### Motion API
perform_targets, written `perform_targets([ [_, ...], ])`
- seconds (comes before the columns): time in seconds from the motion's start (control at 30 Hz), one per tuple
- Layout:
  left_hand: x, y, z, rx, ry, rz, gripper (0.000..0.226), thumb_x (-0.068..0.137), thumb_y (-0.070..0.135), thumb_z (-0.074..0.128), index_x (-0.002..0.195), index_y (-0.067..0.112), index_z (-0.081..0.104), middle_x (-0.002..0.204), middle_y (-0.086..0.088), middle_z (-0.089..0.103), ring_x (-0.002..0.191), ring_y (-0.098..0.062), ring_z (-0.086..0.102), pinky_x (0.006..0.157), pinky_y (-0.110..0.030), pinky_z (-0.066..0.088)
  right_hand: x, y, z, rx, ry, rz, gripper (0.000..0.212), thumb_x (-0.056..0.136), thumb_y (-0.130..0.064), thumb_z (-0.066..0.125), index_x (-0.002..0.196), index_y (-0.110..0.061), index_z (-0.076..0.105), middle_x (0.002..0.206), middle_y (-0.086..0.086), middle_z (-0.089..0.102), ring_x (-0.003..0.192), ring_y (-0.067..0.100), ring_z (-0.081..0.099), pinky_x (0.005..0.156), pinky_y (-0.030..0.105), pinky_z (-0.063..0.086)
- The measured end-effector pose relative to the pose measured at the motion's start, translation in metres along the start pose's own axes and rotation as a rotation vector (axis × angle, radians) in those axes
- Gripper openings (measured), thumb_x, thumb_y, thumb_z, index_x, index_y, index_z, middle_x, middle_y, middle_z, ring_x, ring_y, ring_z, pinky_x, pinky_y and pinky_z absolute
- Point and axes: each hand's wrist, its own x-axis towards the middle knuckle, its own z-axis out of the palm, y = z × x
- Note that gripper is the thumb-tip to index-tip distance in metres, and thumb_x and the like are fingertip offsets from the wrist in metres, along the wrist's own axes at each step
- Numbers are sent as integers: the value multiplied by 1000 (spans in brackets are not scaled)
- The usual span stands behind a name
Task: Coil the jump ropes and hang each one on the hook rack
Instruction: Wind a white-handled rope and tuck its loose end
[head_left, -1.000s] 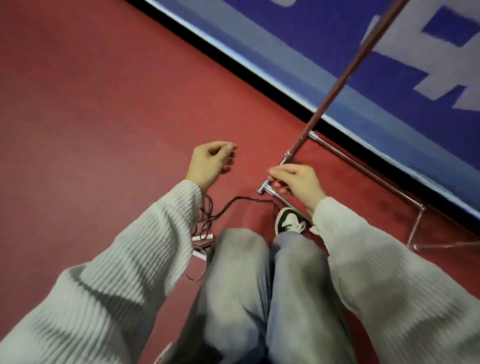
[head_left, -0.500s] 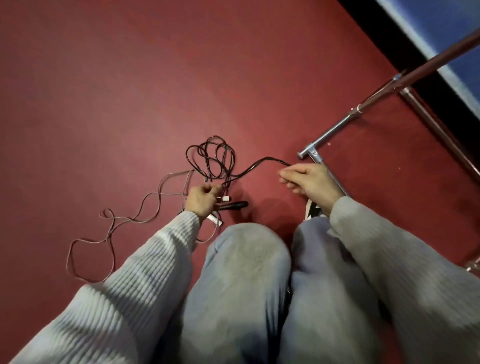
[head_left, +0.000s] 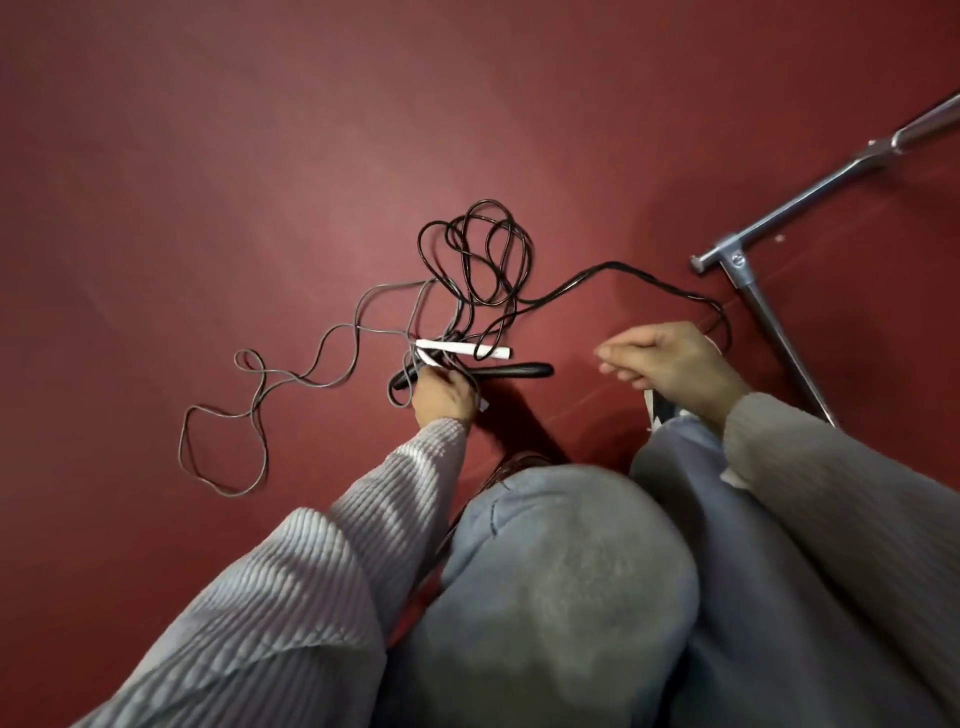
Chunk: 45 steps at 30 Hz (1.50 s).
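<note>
Left hand (head_left: 444, 400) grips the jump ropes' handles (head_left: 465, 349) mid-floor, right hand (head_left: 670, 364) loosely curled, holding nothing — black rope (head_left: 480, 249) and grey rope (head_left: 311, 364) overlap; lifting likely knots them.

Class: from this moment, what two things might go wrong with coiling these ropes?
1. The black rope and grey rope overlap near the left hand, so lifting one may drag or knot the other.
2. The black rope runs under the right hand toward the rack foot; it may snag there.
</note>
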Motion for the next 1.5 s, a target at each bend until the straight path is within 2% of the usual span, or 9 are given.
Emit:
perform_targets([
  [0.1, 30, -3, 13, -241, -28, -176, 54, 97, 45, 52, 103, -6, 67, 101, -23, 72, 101, -41, 68, 93, -42, 54, 3, 12, -3, 12, 16, 48, 8, 92, -27, 74, 96, -23, 80, 85, -7, 79, 80, 6, 69, 75, 24, 55],
  [0.27, 66, 0, 37, -405, 6, -331, 124, 50, 95, 47, 134, 4, 54, 121, -13, 68, 108, -37, 66, 102, -50, 51, -1, 31, -9, 79, 43, 109, 9, 93, -26, 72, 96, -22, 80, 87, -4, 79, 73, -1, 68, 72, 20, 54],
  [0.47, 78, 9, 35, -294, 34, -227, 66, 78, 53, 56, 108, -6, 62, 106, -13, 70, 96, -28, 67, 87, -29, 51, -10, 38, -12, 54, 37, 138, 9, 94, -22, 71, 97, -19, 79, 88, -2, 79, 74, 1, 66, 68, 18, 51],
  [0.63, 32, 34, -17, -385, 110, -53, 65, 74, 49, 39, 110, 1, 64, 101, -18, 72, 93, -37, 69, 92, -49, 55, -27, 5, -17, 3, 47, 85, 7, 92, -19, 74, 88, -15, 78, 87, 4, 78, 69, 6, 62, 60, 20, 47],
  [0.77, -50, 83, -101, -153, -259, 315, 20, 91, 27, 51, 78, 14, 58, 74, -10, 60, 70, -28, 59, 81, -55, 58, -55, -50, -24, -64, 92, 12, 11, 95, -19, 70, 87, -16, 76, 81, -3, 76, 64, 2, 62, 57, 14, 47],
  [0.93, -149, 120, -193, -24, -636, 598, 20, 105, 20, 54, 89, 13, 65, 85, -9, 72, 81, -19, 64, 83, -26, 53, -115, -125, -13, -124, 179, -154, 10, 94, -16, 69, 87, -19, 76, 76, -5, 73, 64, 5, 61, 58, 13, 46],
  [1.17, -259, 142, -258, -399, -700, 818, 20, 104, 25, 57, 98, 8, 65, 88, -11, 63, 86, -26, 58, 95, -48, 49, -213, -189, 23, 95, 367, -305, 23, 94, -7, 65, 111, -19, 57, 93, 5, 75, 75, 9, 68, 67, 31, 54],
  [1.3, -303, 136, -259, -568, -756, 786, 17, 104, 25, 57, 100, 10, 63, 83, -5, 67, 90, -26, 60, 94, -43, 48, -268, -203, 39, 438, 383, -359, 24, 97, -13, 65, 116, -7, 53, 79, 5, 64, 67, 17, 57, 46, 20, 44],
  [1.5, -358, 117, -252, -595, -1044, 816, 31, 107, 36, 44, 121, 15, 62, 96, -6, 68, 90, -20, 64, 82, -37, 55, -329, -211, 62, 134, 434, -547, 18, 87, -20, 68, 104, -22, 62, 96, 4, 73, 89, 21, 72, 82, 41, 60],
])
